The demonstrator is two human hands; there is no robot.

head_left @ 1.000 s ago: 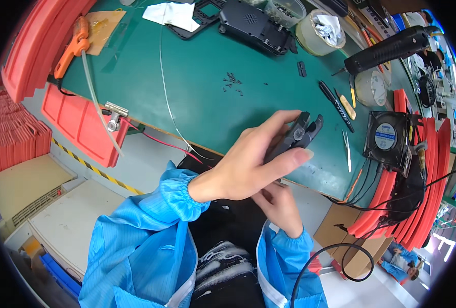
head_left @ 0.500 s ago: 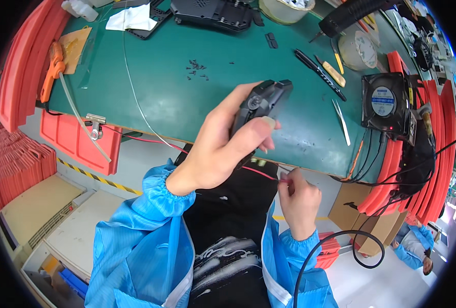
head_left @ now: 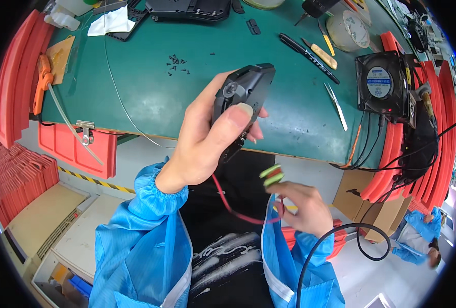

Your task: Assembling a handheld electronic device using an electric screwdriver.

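Workbench: I see a green mat filling the upper half of the frame, its front edge running left to right across the middle.
Room: red plastic bins line the left rim and red trays the right; a second person in blue stands at the lower right.
Bench items: a black cooling fan at upper right, a roll of tape above it, tweezers and a black pen right of centre, loose screws at upper centre.
Left hand: my left hand is closed around a black plastic housing at frame centre, thumb pressed across its near face, fingers wrapped behind.
Right hand: my right hand, lower right of centre, pinches a green connector at the fingertips.
Wire: a red wire sags between the housing and the right hand.
Housing axis: long axis runs from lower left to upper right, the broad end toward the upper right, held above the bench edge.
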